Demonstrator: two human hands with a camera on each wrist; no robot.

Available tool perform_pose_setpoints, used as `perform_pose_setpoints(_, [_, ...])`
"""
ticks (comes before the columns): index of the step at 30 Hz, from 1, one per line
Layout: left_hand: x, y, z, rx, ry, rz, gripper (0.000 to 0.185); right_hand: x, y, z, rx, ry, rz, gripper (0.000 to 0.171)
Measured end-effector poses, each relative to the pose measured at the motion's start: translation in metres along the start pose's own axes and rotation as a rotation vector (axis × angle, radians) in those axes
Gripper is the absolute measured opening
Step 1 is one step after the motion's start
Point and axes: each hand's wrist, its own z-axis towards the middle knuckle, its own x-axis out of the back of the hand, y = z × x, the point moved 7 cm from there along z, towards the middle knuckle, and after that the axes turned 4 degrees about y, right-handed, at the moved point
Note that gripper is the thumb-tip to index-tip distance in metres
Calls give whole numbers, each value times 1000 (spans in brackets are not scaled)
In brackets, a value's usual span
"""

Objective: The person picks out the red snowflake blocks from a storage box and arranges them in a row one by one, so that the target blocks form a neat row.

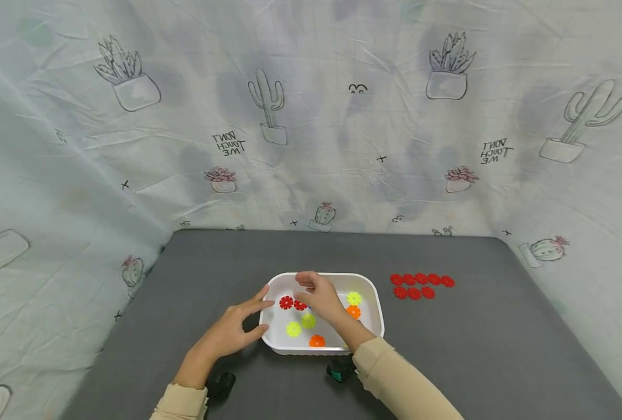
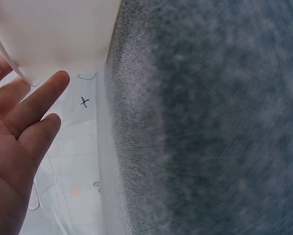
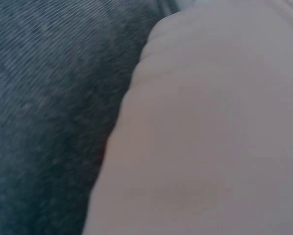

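A white plastic tray (image 1: 321, 343) holds several small notched discs: a red disc (image 1: 286, 302), a yellow-green disc (image 1: 294, 329), an orange disc (image 1: 317, 340) and others. At the tray's left side, my left hand (image 1: 232, 328) spreads its fingers, the fingertips right at the rim. The left wrist view shows the straight fingers (image 2: 36, 105) beside the tray's pale wall (image 2: 58, 34). Over the inside of the tray hangs my right hand (image 1: 323, 298), fingers loosely bent and thumb apart from them. Another red disc (image 1: 300, 305) shows just below that thumb; the forearm hides part of the tray.
Right of the tray, several red discs (image 1: 421, 279) lie in two rows on the grey table (image 1: 473, 326). A cactus-print curtain (image 1: 311, 116) hangs behind and at both sides. A blurred pale surface (image 3: 200, 127) fills most of the right wrist view.
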Motion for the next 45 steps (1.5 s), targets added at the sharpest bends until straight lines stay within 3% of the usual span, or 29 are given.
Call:
perform_pose_setpoints(12, [1, -2, 0, -17, 18, 19, 46, -9, 23, 2, -155, -19, -128, 34])
perform_pose_setpoints(25, [1, 0, 0, -8, 10, 19, 46, -17, 25, 2, -36, -49, -306, 36])
perform_pose_setpoints(45, [2, 4, 2, -26, 20, 19, 45, -24, 22, 0, -29, -110, -490, 31])
